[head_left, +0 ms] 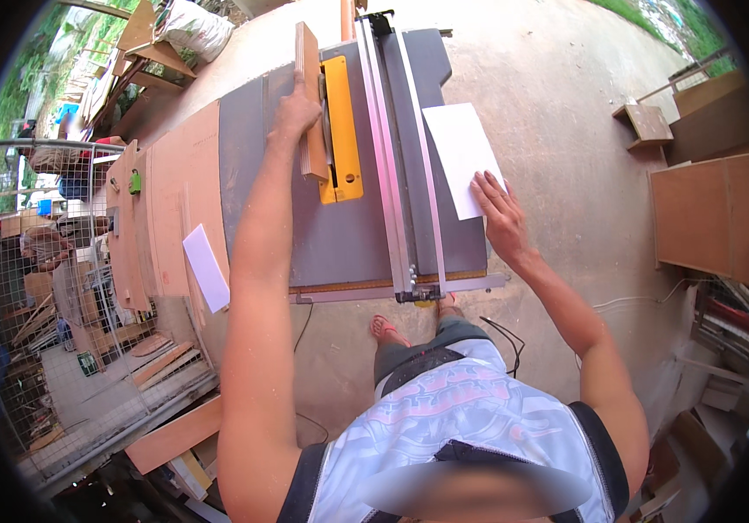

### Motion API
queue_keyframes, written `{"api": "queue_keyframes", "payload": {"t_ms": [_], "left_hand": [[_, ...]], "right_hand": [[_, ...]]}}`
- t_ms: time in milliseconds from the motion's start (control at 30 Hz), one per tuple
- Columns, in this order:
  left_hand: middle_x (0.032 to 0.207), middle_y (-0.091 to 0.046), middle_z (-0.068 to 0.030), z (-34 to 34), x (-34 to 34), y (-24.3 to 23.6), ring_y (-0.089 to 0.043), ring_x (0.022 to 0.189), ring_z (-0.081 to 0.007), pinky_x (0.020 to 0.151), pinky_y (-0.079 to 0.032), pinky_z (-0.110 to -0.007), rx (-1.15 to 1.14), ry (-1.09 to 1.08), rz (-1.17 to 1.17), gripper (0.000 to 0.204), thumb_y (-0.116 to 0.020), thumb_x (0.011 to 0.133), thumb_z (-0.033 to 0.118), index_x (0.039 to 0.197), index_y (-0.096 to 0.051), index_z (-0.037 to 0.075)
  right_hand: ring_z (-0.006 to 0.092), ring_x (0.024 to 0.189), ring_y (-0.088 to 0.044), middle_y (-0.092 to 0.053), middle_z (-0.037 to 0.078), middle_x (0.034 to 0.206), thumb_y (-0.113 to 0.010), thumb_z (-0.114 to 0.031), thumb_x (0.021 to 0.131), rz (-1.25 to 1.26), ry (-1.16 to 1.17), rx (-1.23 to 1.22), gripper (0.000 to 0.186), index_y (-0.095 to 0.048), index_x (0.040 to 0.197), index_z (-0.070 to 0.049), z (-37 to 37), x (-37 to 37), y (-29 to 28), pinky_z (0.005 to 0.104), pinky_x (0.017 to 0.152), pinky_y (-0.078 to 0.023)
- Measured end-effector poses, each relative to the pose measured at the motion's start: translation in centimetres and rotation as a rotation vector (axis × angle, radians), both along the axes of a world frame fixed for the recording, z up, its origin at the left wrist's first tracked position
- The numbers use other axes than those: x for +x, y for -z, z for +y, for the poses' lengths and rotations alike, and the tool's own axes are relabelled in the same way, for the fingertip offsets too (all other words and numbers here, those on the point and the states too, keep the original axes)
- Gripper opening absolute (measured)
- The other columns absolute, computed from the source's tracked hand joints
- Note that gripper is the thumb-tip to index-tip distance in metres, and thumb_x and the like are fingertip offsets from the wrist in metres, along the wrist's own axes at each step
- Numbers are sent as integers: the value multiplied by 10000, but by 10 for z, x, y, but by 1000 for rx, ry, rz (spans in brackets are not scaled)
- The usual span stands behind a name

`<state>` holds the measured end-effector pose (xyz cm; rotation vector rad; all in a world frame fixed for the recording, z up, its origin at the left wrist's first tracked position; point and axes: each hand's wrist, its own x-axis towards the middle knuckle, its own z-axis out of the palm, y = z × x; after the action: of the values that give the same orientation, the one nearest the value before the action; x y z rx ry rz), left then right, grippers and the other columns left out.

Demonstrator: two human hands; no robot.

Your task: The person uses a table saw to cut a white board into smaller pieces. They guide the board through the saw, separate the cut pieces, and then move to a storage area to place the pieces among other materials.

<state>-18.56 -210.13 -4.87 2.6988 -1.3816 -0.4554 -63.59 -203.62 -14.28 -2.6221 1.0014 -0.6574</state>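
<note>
My left hand (296, 115) is closed around a long plywood strip (311, 148) on the grey top of a table saw (257, 166). The strip lies right beside the thin blade (326, 118), which rises at the edge of the yellow insert plate (345, 144). My right hand (501, 213) rests with outstretched fingers on the lower right part of a white board (461, 144). That board lies at the right side of the saw table, past the metal fence rails (383, 157), and sticks out over the table's edge. The right thumb is hidden.
A smaller white piece (206, 268) lies on the plywood surface (183, 174) left of the saw. Wire mesh fencing (52, 288) encloses scrap wood further left. Wooden cabinets (712, 213) stand at the right. Dark cables (509, 340) run over the concrete floor near my feet.
</note>
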Motion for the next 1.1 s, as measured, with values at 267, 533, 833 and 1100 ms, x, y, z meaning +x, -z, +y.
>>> {"api": "queue_keyframes", "payload": {"t_ms": [267, 533, 833, 1100], "left_hand": [[1200, -620, -418, -2, 6, 3, -619, 1160, -525, 1046, -479, -509, 15, 49, -49, 946, -520, 838, 241, 1655, -49, 168], [1425, -544, -321, -3, 5, -5, -540, 1340, -438, 1142, -427, -472, 55, 14, 6, 929, -539, 872, 245, 1662, -51, 230], [1437, -540, -297, 3, 5, 4, -557, 1325, -423, 1112, -464, -489, -41, 29, 31, 956, -598, 867, 278, 1662, -72, 211], [1377, -586, -285, 1, 6, 6, -608, 1258, -404, 1064, -511, -465, -87, 96, 11, 961, -603, 860, 259, 1654, -79, 125]], "right_hand": [[266, 1548, -273, -395, 120, 1617, -532, 60, 870, 212, -247, 184, 604, -549, 1458, -75, 13, -2, -30, 499, 1280, -199], [275, 1205, -593, -641, 110, 1247, -645, -31, 878, -376, -188, 717, 387, -649, 1265, -45, 85, -7, -111, 430, 1062, -453], [235, 1219, -617, -669, 110, 1289, -590, -231, 1031, -212, -632, 1568, 371, -629, 1323, -6, 258, 101, -7, 366, 1045, -477], [205, 1322, -535, -591, 47, 1400, -634, -227, 1005, -1105, 311, 2343, 440, -520, 1400, -69, 328, 262, 166, 407, 1111, -425]]}}
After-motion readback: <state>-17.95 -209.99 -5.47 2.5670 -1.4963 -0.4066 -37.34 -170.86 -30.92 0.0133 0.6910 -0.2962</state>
